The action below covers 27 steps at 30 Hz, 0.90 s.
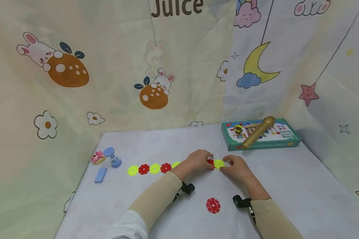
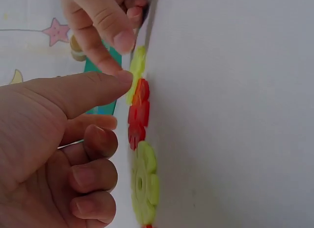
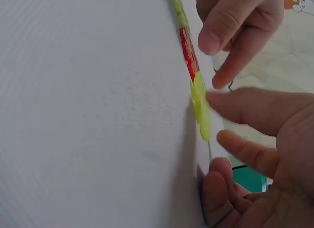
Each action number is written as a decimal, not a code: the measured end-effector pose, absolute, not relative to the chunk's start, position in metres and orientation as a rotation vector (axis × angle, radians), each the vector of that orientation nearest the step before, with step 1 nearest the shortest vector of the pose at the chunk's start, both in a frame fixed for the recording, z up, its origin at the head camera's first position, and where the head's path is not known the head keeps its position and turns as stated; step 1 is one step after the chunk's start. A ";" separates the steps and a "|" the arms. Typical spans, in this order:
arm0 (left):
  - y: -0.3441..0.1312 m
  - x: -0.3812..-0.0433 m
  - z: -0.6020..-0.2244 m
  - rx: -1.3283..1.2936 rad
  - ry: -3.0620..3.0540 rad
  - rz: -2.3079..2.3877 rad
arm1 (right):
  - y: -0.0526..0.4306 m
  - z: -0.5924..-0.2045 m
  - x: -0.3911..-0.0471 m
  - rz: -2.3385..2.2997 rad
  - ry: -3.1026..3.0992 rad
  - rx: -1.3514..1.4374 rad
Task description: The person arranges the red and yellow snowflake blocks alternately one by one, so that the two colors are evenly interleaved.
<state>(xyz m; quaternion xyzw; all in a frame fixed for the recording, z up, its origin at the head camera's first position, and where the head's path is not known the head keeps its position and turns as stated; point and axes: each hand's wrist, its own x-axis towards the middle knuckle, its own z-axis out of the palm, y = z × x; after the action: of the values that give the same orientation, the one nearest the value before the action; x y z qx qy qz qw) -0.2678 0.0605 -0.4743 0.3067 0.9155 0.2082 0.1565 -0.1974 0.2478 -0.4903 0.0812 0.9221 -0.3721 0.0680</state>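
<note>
A row of flat flower-shaped discs lies across the table, alternating yellow and red, its left end a yellow disc [image 1: 133,170]. My left hand [image 1: 198,160] is over the right part of the row, covering some of it. Its thumb and index finger are spread close beside a red disc [image 2: 139,113]. At the row's right end is a yellow disc [image 3: 200,108], overlapping the red one's edge. My right hand [image 1: 237,168] has its thumb tip right at this yellow disc and its index fingertip just beyond the edge. Nearer me lies a single red disc [image 1: 213,205].
A green box [image 1: 263,145] stands at the back right, with a gold microphone-shaped stick [image 1: 258,132] and a small bee figure [image 1: 238,128] on it. At the left are a blue hourglass [image 1: 113,157], a blue block [image 1: 100,175] and a pink figure [image 1: 98,157].
</note>
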 end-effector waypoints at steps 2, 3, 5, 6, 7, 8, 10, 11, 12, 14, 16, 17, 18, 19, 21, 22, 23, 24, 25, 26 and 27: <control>0.062 -0.269 -0.475 0.887 2.624 0.570 | 0.246 -0.491 -0.199 -1.085 2.813 0.210; 0.062 -0.269 -0.475 0.891 2.625 0.555 | 0.245 -0.491 -0.199 -1.073 2.825 0.202; 0.062 -0.270 -0.477 0.906 2.627 0.534 | 0.244 -0.490 -0.199 -1.033 2.851 0.207; 0.062 -0.270 -0.478 0.916 2.627 0.528 | 0.245 -0.488 -0.199 -1.018 2.860 0.219; 0.062 -0.270 -0.479 0.927 2.627 0.524 | 0.246 -0.487 -0.199 -1.004 2.868 0.230; 0.063 -0.270 -0.480 0.937 2.625 0.527 | 0.247 -0.485 -0.199 -0.998 2.873 0.242; 0.064 -0.270 -0.481 0.956 2.624 0.535 | 0.250 -0.483 -0.198 -0.984 2.876 0.260; 0.065 -0.270 -0.481 0.964 2.626 0.536 | 0.251 -0.482 -0.198 -0.985 2.876 0.257; 0.066 -0.270 -0.481 0.964 2.627 0.539 | 0.252 -0.482 -0.198 -0.992 2.870 0.251; 0.069 -0.268 -0.482 0.970 2.635 0.540 | 0.254 -0.482 -0.198 -1.006 2.861 0.230; 0.074 -0.267 -0.483 0.979 2.640 0.544 | 0.255 -0.485 -0.198 -1.014 2.861 0.212; 0.076 -0.266 -0.484 0.990 2.639 0.551 | 0.255 -0.486 -0.198 -1.019 2.865 0.205; 0.079 -0.266 -0.485 0.995 2.635 0.566 | 0.256 -0.487 -0.199 -1.025 2.867 0.200; 0.082 -0.265 -0.487 1.008 2.631 0.574 | 0.257 -0.489 -0.199 -1.029 2.870 0.197; 0.086 -0.265 -0.489 1.022 2.624 0.593 | 0.258 -0.491 -0.199 -1.038 2.868 0.190; 0.087 -0.265 -0.490 1.025 2.621 0.604 | 0.258 -0.491 -0.199 -1.042 2.863 0.185; 0.088 -0.265 -0.492 1.024 2.622 0.613 | 0.259 -0.490 -0.199 -1.050 2.851 0.185; 0.089 -0.265 -0.493 1.018 2.625 0.619 | 0.259 -0.489 -0.198 -1.058 2.834 0.189; 0.089 -0.265 -0.494 1.014 2.630 0.620 | 0.259 -0.488 -0.197 -1.067 2.816 0.191; 0.089 -0.265 -0.495 1.007 2.635 0.624 | 0.259 -0.486 -0.194 -1.081 2.793 0.191; 0.089 -0.265 -0.495 0.999 2.635 0.630 | 0.258 -0.483 -0.191 -1.095 2.769 0.194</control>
<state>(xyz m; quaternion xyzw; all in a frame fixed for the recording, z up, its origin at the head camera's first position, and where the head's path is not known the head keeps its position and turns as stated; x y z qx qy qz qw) -0.2648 0.0887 -0.4952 0.3431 0.9052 0.2165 0.1267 -0.1913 0.2582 -0.4835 0.0647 0.9251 -0.3657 0.0789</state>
